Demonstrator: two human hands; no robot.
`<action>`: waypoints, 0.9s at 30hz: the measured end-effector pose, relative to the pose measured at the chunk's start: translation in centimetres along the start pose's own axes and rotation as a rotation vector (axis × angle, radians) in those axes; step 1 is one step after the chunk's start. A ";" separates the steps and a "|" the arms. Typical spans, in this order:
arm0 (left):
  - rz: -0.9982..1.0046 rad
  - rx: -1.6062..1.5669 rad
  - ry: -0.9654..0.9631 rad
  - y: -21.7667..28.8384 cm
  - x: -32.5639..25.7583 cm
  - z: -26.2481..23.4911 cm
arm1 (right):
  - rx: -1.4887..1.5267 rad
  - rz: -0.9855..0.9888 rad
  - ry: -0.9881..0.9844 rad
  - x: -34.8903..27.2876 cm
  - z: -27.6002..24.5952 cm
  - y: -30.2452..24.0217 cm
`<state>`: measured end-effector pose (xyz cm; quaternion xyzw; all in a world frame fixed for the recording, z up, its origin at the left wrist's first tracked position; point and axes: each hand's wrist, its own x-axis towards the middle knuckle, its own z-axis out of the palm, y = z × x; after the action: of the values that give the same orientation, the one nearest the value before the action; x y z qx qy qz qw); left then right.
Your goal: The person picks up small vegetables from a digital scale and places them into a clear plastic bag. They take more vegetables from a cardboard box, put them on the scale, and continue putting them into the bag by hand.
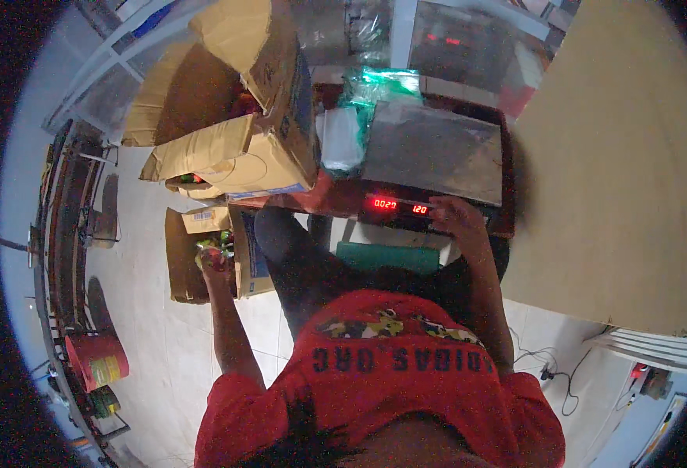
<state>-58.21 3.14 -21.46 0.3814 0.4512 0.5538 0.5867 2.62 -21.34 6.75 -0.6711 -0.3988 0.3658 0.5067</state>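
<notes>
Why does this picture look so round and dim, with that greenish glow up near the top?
Head view: the fisheye lens leaves a black rim and bends straight edges, like the shelf rail at left. Light is low and bluish, so the left hand in the small cardboard box looks soft. The scale has glowing red digits by the right hand; green glare washes out the plastic bags behind.

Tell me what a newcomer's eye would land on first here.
First the red glowing digits of the weighing scale at centre, with the right hand resting on its front edge. Next, the big torn cardboard box on the table at upper left. Below it, the left hand reaches into a smaller open box on the floor, among small colourful items.
</notes>
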 end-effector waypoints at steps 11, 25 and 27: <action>0.123 0.188 0.440 2.8 -3.1 14.9 | -0.042 0.124 0.015 -0.5 0.2 -0.1; 0.765 1.048 -0.522 1.4 -0.2 44.2 | -0.046 0.038 0.066 -1.8 -0.4 -2.4; 0.882 1.164 -0.461 -0.8 2.0 45.0 | -0.074 0.003 0.091 -1.7 -0.4 -1.7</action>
<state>-15.15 7.36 -8.89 0.8797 0.3421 0.3162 0.0953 1.94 -22.78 8.61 -0.7060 -0.3877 0.3206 0.4985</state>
